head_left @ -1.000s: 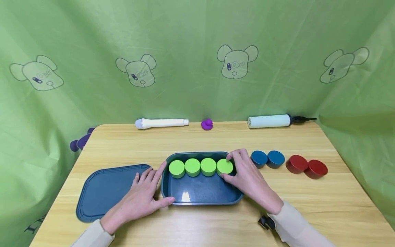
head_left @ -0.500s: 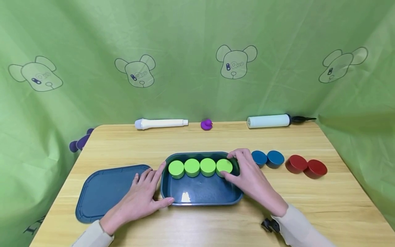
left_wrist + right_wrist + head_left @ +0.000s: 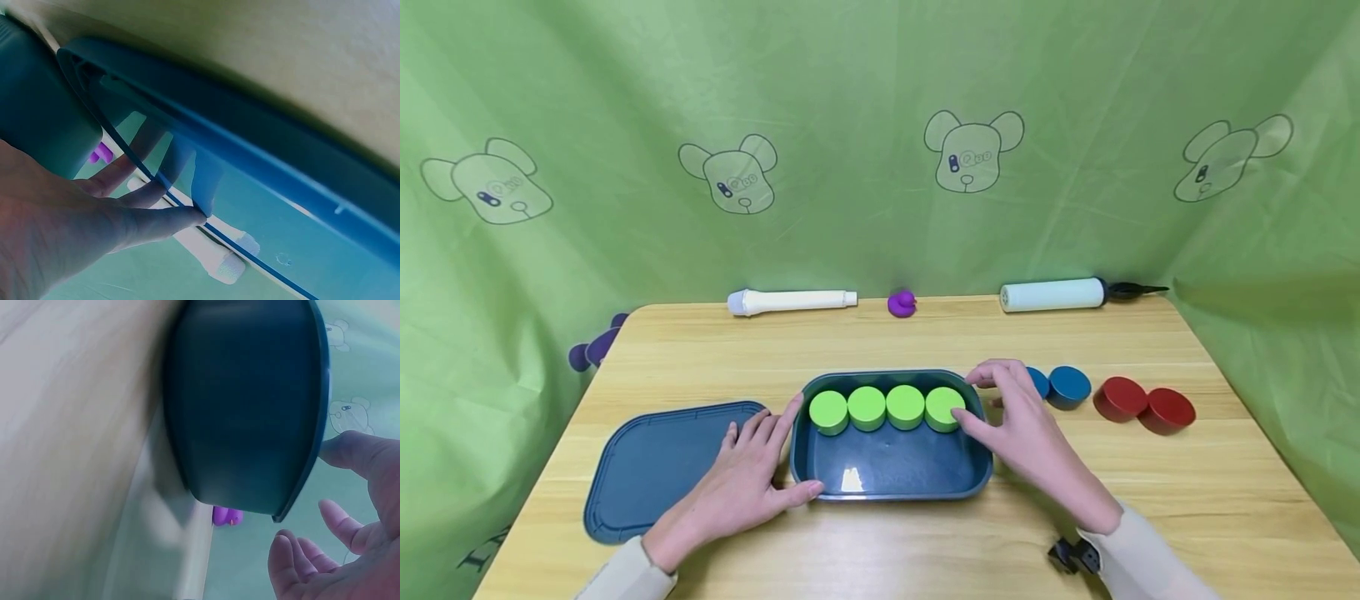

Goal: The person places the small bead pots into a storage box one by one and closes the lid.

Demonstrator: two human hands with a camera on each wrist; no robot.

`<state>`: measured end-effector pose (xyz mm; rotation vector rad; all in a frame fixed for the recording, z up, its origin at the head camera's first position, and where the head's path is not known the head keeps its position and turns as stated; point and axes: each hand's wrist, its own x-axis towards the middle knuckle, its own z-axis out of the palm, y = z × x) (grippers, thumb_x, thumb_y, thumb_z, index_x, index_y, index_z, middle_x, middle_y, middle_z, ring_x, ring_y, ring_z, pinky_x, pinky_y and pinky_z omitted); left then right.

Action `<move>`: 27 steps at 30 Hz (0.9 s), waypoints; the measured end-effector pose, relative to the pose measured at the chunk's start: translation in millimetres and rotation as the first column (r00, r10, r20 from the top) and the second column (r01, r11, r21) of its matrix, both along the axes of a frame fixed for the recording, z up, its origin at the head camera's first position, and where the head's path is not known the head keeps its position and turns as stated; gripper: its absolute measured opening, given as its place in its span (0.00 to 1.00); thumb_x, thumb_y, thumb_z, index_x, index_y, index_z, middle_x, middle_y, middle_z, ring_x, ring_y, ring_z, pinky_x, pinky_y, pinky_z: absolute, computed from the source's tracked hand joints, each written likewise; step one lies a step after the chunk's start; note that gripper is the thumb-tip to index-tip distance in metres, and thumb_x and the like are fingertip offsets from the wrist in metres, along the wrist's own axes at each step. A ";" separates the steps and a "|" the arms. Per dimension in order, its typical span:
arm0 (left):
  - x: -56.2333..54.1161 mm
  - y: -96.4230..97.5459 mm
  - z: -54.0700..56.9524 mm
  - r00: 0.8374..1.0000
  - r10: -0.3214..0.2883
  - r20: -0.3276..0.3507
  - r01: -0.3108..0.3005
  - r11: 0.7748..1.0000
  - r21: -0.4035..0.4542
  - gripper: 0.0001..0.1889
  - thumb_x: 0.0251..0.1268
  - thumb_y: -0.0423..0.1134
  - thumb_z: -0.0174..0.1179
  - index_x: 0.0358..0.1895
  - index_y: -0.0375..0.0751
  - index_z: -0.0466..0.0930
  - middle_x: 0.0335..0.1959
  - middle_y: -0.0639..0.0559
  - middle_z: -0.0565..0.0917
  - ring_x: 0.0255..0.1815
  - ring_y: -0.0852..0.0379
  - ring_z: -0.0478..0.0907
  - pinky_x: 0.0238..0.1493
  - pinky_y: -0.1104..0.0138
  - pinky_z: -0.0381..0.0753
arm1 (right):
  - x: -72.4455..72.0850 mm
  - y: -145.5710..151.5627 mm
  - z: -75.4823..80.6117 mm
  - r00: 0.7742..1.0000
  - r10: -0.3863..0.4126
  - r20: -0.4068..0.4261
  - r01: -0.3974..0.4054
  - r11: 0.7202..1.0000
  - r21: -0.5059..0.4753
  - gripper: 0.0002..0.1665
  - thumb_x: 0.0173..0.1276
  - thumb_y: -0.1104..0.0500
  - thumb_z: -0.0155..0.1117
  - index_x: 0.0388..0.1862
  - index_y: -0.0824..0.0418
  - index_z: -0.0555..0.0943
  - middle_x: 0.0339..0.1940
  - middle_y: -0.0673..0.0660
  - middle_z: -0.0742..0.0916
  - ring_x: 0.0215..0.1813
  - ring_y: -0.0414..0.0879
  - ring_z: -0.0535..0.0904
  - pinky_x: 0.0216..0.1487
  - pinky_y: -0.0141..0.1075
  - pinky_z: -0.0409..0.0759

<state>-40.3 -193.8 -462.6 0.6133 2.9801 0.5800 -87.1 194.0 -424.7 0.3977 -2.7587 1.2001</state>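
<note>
A dark blue plastic box [image 3: 891, 467] sits mid-table with several round green blocks [image 3: 867, 408] in a row along its back side. My left hand [image 3: 741, 483] lies spread at the box's left end, its index finger and thumb at the rim. Its other fingertips overlap the edge of the flat blue lid [image 3: 662, 467]; in the left wrist view they are at the edge of the lid [image 3: 300, 181]. My right hand [image 3: 1018, 417] hovers over the box's right end, fingers loosely bent and apart, thumb tip overlapping the rightmost green block. The right wrist view shows nothing held.
Two round blue blocks [image 3: 1069, 387], one partly behind my right hand, and two red ones [image 3: 1171, 411] stand to the right. Along the back edge lie a white toy microphone [image 3: 793, 301], a purple rubber duck [image 3: 902, 303] and a hand pump [image 3: 1052, 294]. A green curtain [image 3: 850, 167] hangs behind.
My right hand has loosened from the rightmost green block and moved right, its fingers now spread over the box's right rim. The green block stays in the row. The left hand keeps its place.
</note>
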 end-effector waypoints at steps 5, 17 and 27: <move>1.0 -1.0 0.2 1.000 0.003 -0.001 -0.003 1.000 0.004 0.59 0.71 0.75 0.62 0.93 0.58 0.38 0.76 0.38 0.74 0.81 0.30 0.63 0.72 0.20 0.53 | 2.5 5.4 4.3 0.997 -0.005 -0.071 0.002 1.000 -0.030 0.23 0.71 0.59 0.81 0.59 0.61 0.82 0.61 0.60 0.80 0.59 0.56 0.79 0.57 0.52 0.85; 0.8 -0.3 0.8 1.000 0.004 0.004 -0.004 1.000 0.005 0.59 0.70 0.75 0.62 0.93 0.57 0.38 0.76 0.38 0.73 0.81 0.29 0.62 0.73 0.21 0.52 | 6.9 42.6 12.0 0.985 -0.040 -0.168 0.021 0.994 -0.110 0.19 0.73 0.66 0.77 0.58 0.63 0.82 0.59 0.59 0.80 0.57 0.48 0.78 0.50 0.19 0.80; 0.3 -0.3 0.3 1.000 0.003 0.012 -0.003 1.000 0.003 0.59 0.70 0.76 0.62 0.93 0.58 0.37 0.77 0.37 0.73 0.81 0.29 0.62 0.73 0.21 0.52 | 10.4 67.4 18.8 0.982 -0.109 -0.151 0.094 0.990 -0.107 0.23 0.74 0.65 0.77 0.64 0.64 0.81 0.62 0.61 0.79 0.55 0.34 0.77 0.48 0.18 0.79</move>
